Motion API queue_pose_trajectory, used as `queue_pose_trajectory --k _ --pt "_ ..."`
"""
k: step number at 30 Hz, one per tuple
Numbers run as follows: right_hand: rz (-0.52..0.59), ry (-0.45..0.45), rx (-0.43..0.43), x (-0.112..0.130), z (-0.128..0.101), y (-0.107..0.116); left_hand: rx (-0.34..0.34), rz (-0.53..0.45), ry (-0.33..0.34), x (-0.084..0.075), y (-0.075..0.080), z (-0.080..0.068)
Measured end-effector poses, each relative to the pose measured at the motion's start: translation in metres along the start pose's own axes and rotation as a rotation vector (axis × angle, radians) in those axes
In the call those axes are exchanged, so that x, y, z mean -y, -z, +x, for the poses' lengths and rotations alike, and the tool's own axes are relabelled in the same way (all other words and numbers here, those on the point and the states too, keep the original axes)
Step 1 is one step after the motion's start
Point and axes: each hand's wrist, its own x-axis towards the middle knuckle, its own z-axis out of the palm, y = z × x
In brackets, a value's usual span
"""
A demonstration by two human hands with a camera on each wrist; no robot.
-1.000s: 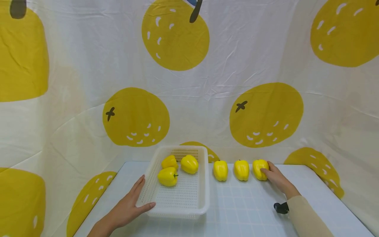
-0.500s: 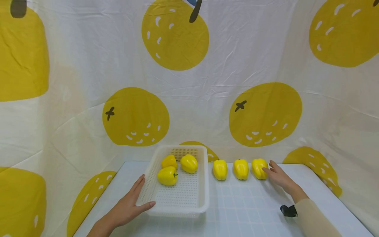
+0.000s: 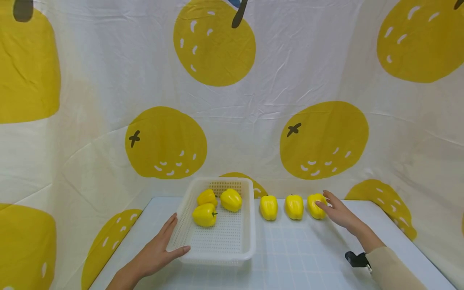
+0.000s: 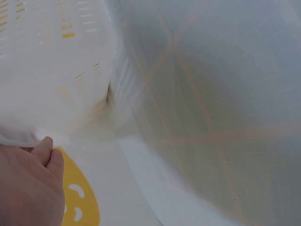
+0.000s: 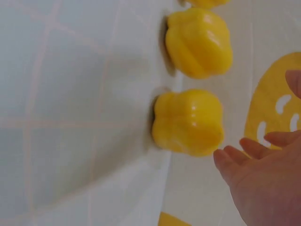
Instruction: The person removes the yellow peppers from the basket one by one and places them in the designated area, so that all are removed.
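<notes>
My left hand lies spread at the near left corner of a white plastic basket, its fingers along the left side and the thumb at the front rim. In the left wrist view, fingertips are right at the basket's edge. Inside the basket are three yellow bell peppers, the nearest lying on its side with a green stem. My right hand, fingers extended and holding nothing, hovers beside the rightmost yellow bell pepper, overlapping it in the head view. That pepper stands upright on the table.
Two more bell peppers, a middle one and a left one, stand in the same row right of the basket. The table has a pale checked cloth. Behind hangs a fruit-printed curtain.
My right hand has let go of the rightmost bell pepper and drawn slightly back and up, its fingers opening. The left hand and basket stay where they were.
</notes>
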Motion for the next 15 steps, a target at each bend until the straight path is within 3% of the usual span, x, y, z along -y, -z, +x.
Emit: queue_pose_trajectory --k 15 --pt "0.018 0.174 0.015 0.063 -0.005 -0.027 0.006 -0.009 0.014 -0.003 0.001 -0.001"
